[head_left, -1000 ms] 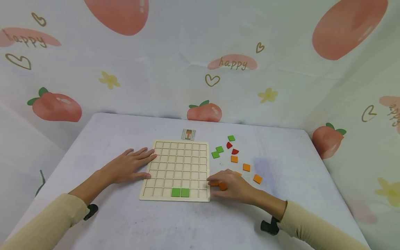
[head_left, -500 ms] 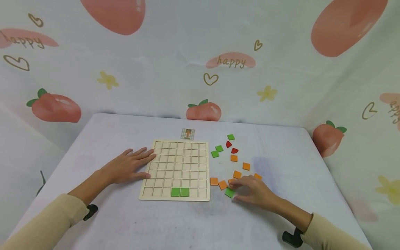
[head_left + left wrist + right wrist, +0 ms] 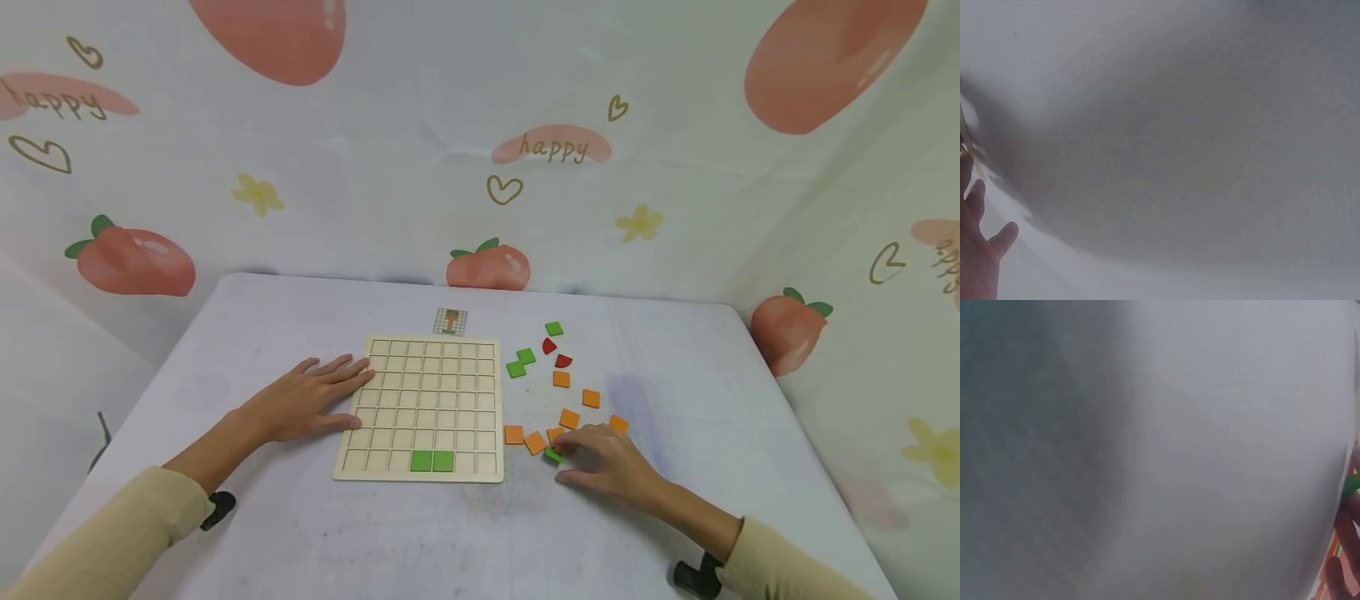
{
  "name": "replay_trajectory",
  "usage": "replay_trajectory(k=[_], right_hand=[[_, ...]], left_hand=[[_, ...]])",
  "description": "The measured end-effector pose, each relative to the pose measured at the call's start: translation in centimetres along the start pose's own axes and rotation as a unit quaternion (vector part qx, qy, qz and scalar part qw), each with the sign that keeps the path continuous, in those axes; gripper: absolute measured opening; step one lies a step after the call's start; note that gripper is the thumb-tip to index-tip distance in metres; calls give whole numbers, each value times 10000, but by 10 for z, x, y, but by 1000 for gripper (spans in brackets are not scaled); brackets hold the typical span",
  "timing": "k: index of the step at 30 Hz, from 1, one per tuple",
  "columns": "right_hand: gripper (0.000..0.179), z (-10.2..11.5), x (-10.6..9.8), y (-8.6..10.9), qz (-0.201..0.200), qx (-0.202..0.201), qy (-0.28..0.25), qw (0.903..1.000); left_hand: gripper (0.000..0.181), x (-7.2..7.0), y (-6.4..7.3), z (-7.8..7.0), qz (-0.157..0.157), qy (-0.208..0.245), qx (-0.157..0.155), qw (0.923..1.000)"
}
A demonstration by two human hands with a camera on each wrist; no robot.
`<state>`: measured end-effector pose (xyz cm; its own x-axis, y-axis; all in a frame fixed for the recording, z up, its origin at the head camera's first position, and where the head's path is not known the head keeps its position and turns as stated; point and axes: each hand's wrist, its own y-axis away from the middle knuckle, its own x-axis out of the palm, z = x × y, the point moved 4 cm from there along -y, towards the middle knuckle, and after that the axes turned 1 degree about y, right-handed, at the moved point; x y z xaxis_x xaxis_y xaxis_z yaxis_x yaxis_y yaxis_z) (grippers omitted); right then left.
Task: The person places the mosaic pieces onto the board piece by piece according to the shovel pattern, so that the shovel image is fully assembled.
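A pale wooden grid board [image 3: 416, 400] lies on the table, with two green square tiles [image 3: 432, 461] side by side in its front row. My left hand [image 3: 311, 402] is spread flat, fingertips and thumb at the board's left edge; its fingers also show at the left of the left wrist view. To the right of the board, my right hand [image 3: 603, 462] has curled fingers at another green tile [image 3: 553, 456], which is tilted and partly covered by them. That green tile [image 3: 1352, 484] also appears among the fingers in the right wrist view.
Orange square tiles [image 3: 513, 435] lie scattered around the right hand, several close to its fingertips. Farther back are more green tiles [image 3: 516, 369] and two red wedge pieces [image 3: 563, 361]. A small picture card [image 3: 451, 322] lies behind the board. A printed cloth [image 3: 375, 167] hangs behind the table.
My right hand has moved rightward from the board's edge to the green tile, which has shifted slightly back and tipped under the fingers. The left hand stays in place.
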<state>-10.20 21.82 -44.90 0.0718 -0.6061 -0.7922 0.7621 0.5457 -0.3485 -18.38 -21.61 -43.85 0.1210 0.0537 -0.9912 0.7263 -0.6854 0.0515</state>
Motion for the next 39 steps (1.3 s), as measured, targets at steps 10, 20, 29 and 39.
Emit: replay_trajectory(k=[10, 20, 29, 39], right_hand=[[36, 2, 1, 0, -94, 67, 10, 9999], [34, 3, 2, 2, -120, -232, 77, 9996], [36, 5, 2, 1, -126, -298, 182, 9993], [38, 8, 1, -4, 159, -116, 199, 9996]], left_hand=[[78, 1, 0, 1, -10, -13, -6, 10000], [78, 2, 0, 1, -6, 27, -28, 10000], [78, 1, 1, 0, -10, 73, -58, 10000], [79, 1, 1, 1, 15, 68, -76, 9999]])
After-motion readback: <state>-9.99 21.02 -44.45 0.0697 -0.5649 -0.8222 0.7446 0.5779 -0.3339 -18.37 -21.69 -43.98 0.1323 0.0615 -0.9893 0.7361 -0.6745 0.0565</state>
